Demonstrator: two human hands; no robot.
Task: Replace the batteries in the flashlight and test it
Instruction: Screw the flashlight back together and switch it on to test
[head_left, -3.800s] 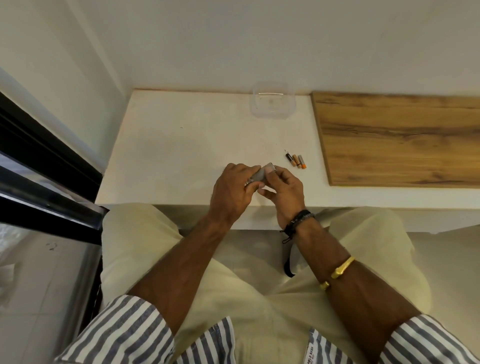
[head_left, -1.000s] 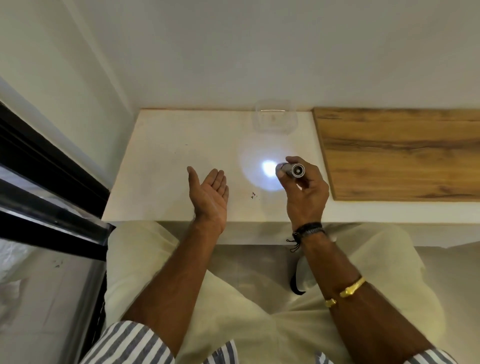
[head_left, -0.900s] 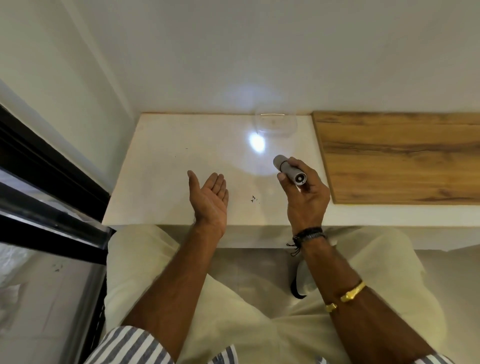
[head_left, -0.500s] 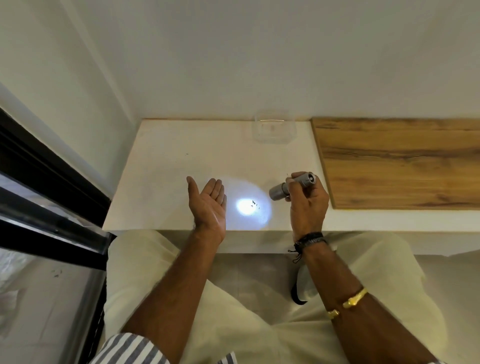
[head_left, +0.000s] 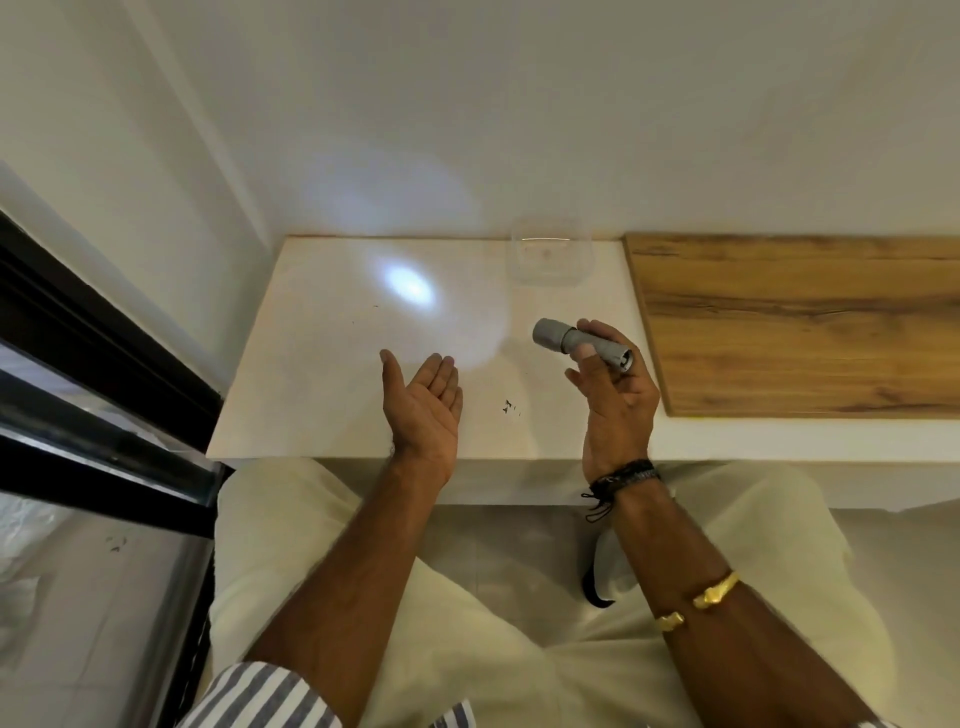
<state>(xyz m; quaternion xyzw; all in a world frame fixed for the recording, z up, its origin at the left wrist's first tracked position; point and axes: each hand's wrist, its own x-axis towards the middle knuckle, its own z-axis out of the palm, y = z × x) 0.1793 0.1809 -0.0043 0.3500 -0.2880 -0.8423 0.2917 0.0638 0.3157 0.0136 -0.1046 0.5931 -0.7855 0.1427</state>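
Flashlight (head_left: 581, 344), grey, is being held in the right hand (head_left: 615, 400) above the bench (head_left: 311, 395), toward the bench's right side, just short of the wooden board (head_left: 800, 322). Its head is pointing left and slightly away from the person; the tail cap is showing at the right end. The fingers (head_left: 597, 328) are wrapping over the barrel from behind while the thumb is pressing from the near side, so the right hand is gripping the flashlight.

It is shining: a bright spot of light (head_left: 408, 283) is falling on the white surface near the far left corner, with a fainter glow spreading up the wall behind.

The left hand (head_left: 423, 402) is hovering palm-up over the near edge, fingers straight and together, thumb apart, holding nothing (well clear of the flashlight).

A clear plastic container (head_left: 548, 257) is sitting at the far edge, against the wall, just left of the board. A few small dark specks (head_left: 509, 406) are lying on the surface between the two hands. A dark cord bracelet (head_left: 623, 475) is sitting at the right wrist and a gold bangle (head_left: 714, 592) farther up the forearm.
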